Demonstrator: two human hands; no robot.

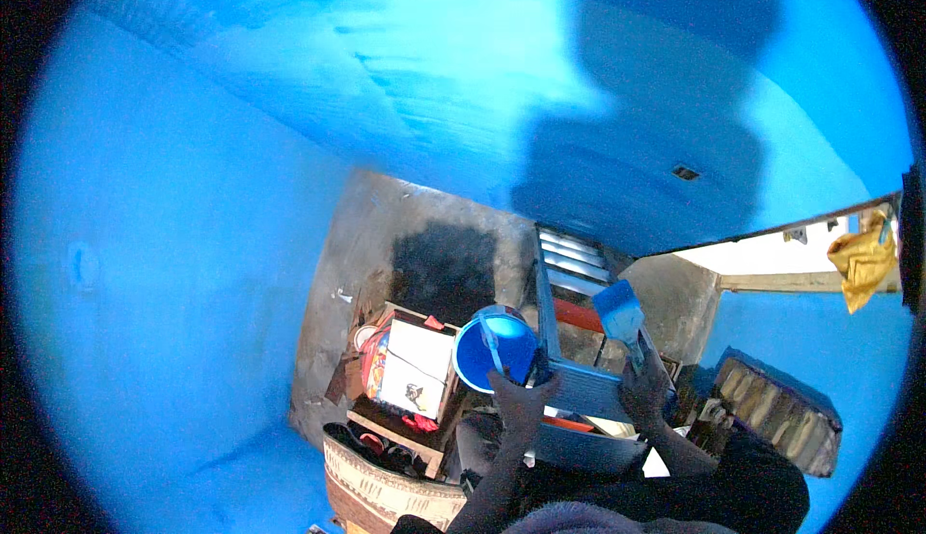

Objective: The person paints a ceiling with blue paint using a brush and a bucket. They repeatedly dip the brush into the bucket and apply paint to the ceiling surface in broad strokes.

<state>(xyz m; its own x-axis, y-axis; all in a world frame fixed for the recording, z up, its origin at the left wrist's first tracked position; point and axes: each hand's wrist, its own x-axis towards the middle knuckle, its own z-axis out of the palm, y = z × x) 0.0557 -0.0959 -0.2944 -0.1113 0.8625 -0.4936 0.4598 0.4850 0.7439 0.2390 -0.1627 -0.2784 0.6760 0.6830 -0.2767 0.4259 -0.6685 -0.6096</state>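
My left hand grips the near rim of a round paint bucket, its thumb pointing toward the ladder. Blue paint coats the bucket's inside, and a pale, narrow strip, perhaps a stick or the handle, shows in it. To the right, my right hand is closed around the handle of a wide flat paintbrush. Its bristles are covered in blue and point up and away from me. Both hands are over a blue-grey stepladder, with the bucket at its left side.
Ahead stands a blue wall with lighter patches and a dark shadow. A small wooden table with papers is below left, beside a patterned armchair. A striped cushioned piece lies right. A yellow cloth hangs by an opening.
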